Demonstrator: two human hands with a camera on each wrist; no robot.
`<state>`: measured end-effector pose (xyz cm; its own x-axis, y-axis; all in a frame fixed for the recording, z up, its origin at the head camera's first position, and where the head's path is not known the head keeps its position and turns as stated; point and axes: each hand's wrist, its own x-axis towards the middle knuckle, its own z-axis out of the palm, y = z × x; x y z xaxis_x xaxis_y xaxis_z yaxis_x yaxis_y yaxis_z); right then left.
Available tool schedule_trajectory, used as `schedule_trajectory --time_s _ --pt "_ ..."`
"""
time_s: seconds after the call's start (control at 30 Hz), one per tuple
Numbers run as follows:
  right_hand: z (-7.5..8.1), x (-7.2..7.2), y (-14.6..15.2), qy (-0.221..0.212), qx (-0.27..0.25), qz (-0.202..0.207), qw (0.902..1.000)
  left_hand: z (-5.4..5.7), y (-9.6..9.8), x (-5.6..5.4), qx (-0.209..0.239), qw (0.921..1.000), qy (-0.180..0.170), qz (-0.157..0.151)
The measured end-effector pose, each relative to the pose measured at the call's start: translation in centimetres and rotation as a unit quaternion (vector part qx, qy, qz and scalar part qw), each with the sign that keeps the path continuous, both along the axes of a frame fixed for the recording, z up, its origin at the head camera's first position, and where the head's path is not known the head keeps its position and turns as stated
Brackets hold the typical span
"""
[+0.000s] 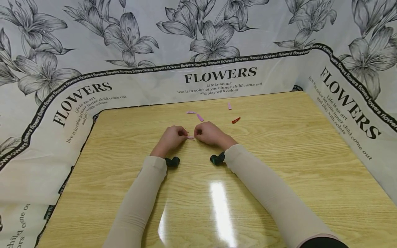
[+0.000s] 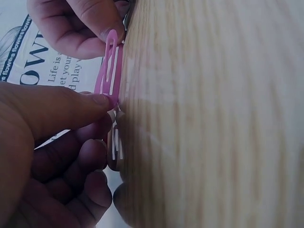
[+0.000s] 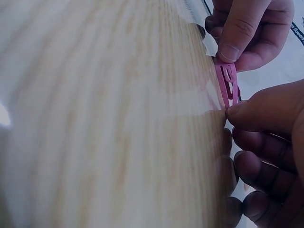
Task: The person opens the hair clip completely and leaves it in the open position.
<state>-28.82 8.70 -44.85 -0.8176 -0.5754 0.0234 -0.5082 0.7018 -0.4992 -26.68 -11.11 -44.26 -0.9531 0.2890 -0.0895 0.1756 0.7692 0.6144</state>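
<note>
A pink snap hair clip (image 2: 116, 78) spans the gap between both hands, just over the table top. My left hand (image 1: 173, 138) pinches its wide end, with the thumb (image 2: 99, 99) on top and the other fingers curled beneath. At the narrow end, my right hand (image 1: 209, 133) pinches the tip between thumb and finger. The clip (image 3: 228, 83) shows its slotted frame and inner tongue in the right wrist view. Beside the left fingertips, a small dark reddish piece (image 1: 187, 131) peeks out, mostly hidden by the hand.
Beyond the hands lie two pink clips (image 1: 191, 112) close together, another pink clip (image 1: 229, 106) farther back and a red clip (image 1: 236, 120) to the right. The glossy wooden table (image 1: 279, 137) meets a flower-printed cloth (image 1: 149, 86) along its back and sides.
</note>
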Motion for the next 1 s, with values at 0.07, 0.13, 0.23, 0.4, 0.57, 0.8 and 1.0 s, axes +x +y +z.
schedule_trajectory --time_s 0.07,0.13,0.23,0.4,0.57,0.8,1.0 --pt "-0.07 -0.01 0.07 0.001 0.002 0.000 1.0000 -0.08 -0.03 0.01 0.002 1.0000 0.001 0.001" --pt "-0.02 0.03 0.13 -0.002 0.002 0.000 1.0000 -0.17 -0.07 0.04 0.007 1.0000 0.002 0.003" --pt "0.12 0.14 0.20 -0.006 -0.002 0.001 1.0000 -0.33 -0.14 0.08 0.012 0.9999 0.003 0.005" --pt "0.28 0.25 0.32 -0.008 -0.006 0.001 0.9999 -0.40 -0.29 0.17 0.021 0.9998 0.006 0.005" --pt "0.21 0.23 0.46 -0.004 -0.011 0.000 0.9999 -0.24 -0.43 0.34 0.020 0.9997 0.007 0.010" --pt "0.41 0.31 0.57 -0.011 -0.016 -0.001 0.9998 -0.05 -0.50 0.43 0.022 0.9996 0.004 0.019" --pt "0.57 0.29 0.72 -0.017 -0.019 -0.003 0.9997 0.04 -0.57 0.07 0.030 0.9994 -0.003 0.018"
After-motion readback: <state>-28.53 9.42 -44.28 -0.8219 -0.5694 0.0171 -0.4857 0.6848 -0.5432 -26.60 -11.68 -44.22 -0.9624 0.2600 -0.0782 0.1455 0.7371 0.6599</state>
